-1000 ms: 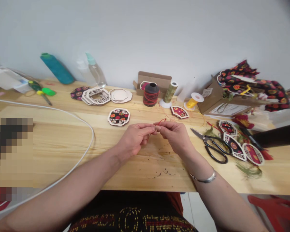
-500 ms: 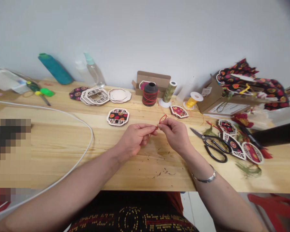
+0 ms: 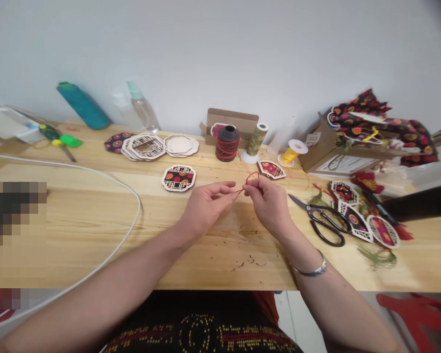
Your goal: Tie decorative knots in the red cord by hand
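A thin red cord [image 3: 252, 174] forms a small loop above my right hand [image 3: 267, 201], whose thumb and forefinger are pinched on it. My left hand [image 3: 208, 205] is just to the left, its thumb against the short stretch of cord between the hands and its forefinger lifted off. What its other fingers do behind the thumb is partly hidden. Beyond my left hand a patterned wooden-framed piece [image 3: 179, 178] lies flat on the table. To the right of my right hand rest black-handled scissors [image 3: 325, 219], blades toward the hand.
Behind stand a red cord spool [image 3: 228, 143], a green thread spool [image 3: 257, 142] and a yellow one [image 3: 292, 153]. Stacked wooden frames [image 3: 147, 147] lie left of them. A cardboard box [image 3: 325, 152] with patterned fabric is at right. A white cable [image 3: 134, 196] curves across the left.
My left forefinger has lifted away from its thumb, and the hands are slightly farther apart. The red cord's loop above my right hand looks wider.
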Demonstrator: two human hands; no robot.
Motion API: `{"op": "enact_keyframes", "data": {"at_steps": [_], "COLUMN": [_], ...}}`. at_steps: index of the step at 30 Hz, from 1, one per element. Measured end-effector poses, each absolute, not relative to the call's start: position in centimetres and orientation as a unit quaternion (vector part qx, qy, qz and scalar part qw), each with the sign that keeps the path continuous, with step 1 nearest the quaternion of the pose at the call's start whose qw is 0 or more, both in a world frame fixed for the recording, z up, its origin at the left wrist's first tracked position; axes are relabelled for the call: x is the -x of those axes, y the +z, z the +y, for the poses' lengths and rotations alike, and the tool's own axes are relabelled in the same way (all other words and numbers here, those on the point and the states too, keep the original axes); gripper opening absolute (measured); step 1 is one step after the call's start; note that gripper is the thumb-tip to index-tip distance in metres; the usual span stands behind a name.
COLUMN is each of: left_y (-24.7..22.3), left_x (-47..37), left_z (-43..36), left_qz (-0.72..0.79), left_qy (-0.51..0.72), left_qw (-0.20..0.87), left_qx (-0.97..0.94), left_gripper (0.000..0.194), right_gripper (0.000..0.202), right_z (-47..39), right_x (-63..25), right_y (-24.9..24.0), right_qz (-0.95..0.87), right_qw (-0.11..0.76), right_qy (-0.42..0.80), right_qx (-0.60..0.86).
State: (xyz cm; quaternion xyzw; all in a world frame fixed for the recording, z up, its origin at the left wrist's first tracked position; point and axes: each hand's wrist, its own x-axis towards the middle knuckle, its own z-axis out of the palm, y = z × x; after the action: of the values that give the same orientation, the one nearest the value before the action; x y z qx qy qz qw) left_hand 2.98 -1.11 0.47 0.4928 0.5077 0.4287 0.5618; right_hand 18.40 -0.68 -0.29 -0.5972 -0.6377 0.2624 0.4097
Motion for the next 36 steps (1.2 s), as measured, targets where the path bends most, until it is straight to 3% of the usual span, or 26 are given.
{"op": "enact_keyframes", "data": {"at_steps": [14, 20, 23, 26, 29, 32, 36], "left_y": [-0.6, -0.3, -0.4, -0.5, -0.5, -0.4, -0.3], "left_x": [-3.2, -3.1, -2.7, -2.5, -2.8, -3.2, -3.2], "left_z": [-1.5, -1.5, -1.1, -0.9, -1.2, -1.6, -1.7], "left_qz": [0.497, 0.492, 0.526, 0.507, 0.441, 0.436, 0.462], "left_qy": [0.365, 0.375, 0.450, 0.547, 0.545, 0.460, 0.417], "left_qw": [0.515, 0.516, 0.424, 0.344, 0.433, 0.563, 0.584], "left_qx": [-0.595, -0.593, -0.584, -0.570, -0.566, -0.530, -0.521], "left_gripper": [0.012, 0.011, 0.011, 0.027, 0.034, 0.037, 0.033], "right_gripper": [0.022, 0.024, 0.021, 0.019, 0.017, 0.016, 0.015], "right_z": [-1.0, -0.9, -0.7, -0.6, -0.7, -0.7, -0.7], "right_x": [-17.5, -17.5, -17.6, -17.6, -17.6, -17.6, -17.6], "right_y": [0.5, 0.2, 0.1, -0.1, -0.5, -0.8, -0.9], "right_qz": [-0.436, -0.443, -0.456, -0.490, -0.523, -0.543, -0.559], "right_qw": [0.483, 0.469, 0.473, 0.466, 0.450, 0.440, 0.433], "right_qy": [0.578, 0.581, 0.555, 0.517, 0.490, 0.476, 0.463], "right_qx": [0.493, 0.496, 0.511, 0.525, 0.533, 0.534, 0.534]}}
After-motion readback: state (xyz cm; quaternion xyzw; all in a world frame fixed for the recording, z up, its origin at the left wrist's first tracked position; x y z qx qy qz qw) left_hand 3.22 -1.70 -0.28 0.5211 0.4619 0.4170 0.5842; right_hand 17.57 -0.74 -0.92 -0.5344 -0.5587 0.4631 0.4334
